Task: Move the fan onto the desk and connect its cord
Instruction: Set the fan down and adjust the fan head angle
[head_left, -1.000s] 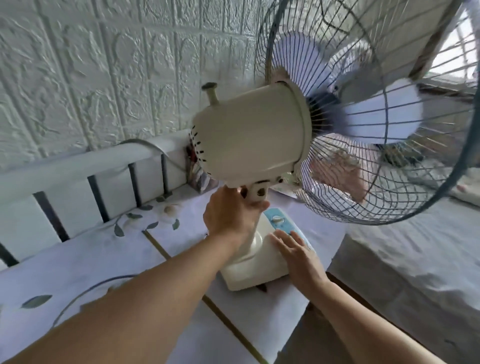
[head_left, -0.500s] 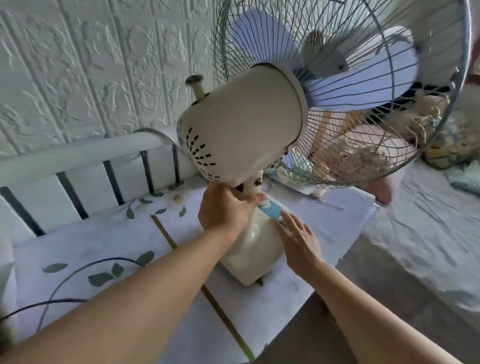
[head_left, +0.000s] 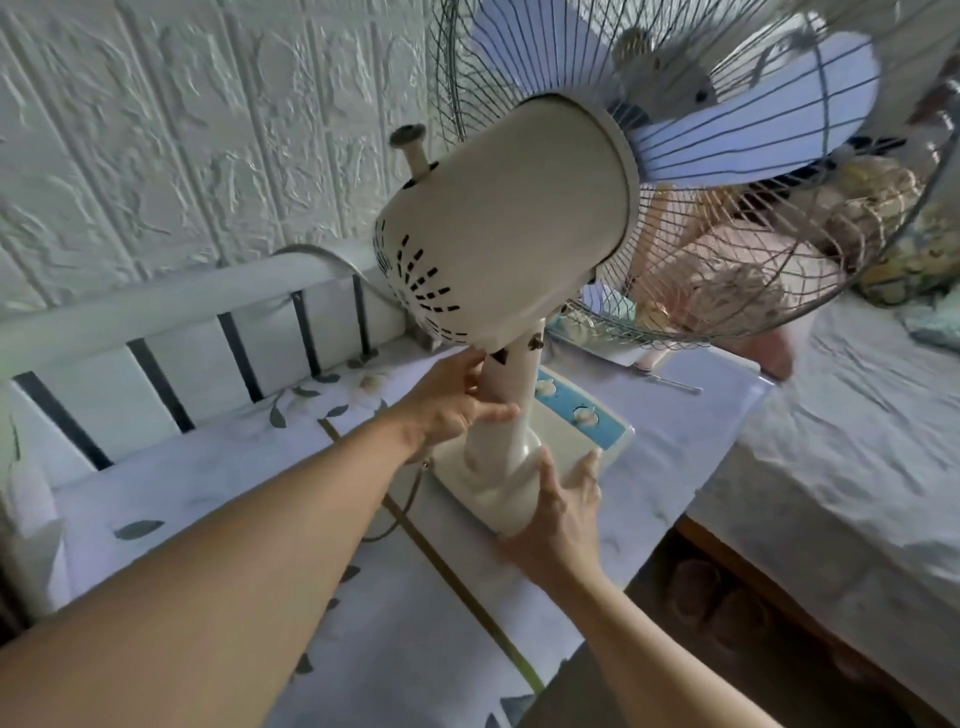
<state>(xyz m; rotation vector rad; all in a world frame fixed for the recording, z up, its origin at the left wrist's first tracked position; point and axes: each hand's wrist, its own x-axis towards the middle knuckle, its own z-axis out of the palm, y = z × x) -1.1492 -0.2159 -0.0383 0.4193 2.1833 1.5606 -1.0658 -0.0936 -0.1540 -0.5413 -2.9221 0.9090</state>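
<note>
fan (head_left: 498, 249) sits on desk (head_left: 208, 483) w/ left hand (head_left: 452, 405) round its neck, right hand (head_left: 561, 519) gripping its base; cord (head_left: 400, 514) prob not plugged yet.

Soft, cool daylight filled the scene, brightest at the upper right behind the fan cage (head_left: 727, 171). Shadows were faint. Wide-angle distortion bowed the white rail (head_left: 171, 306) and stretched the near forearms. The picture was slightly soft, without glare.
</note>
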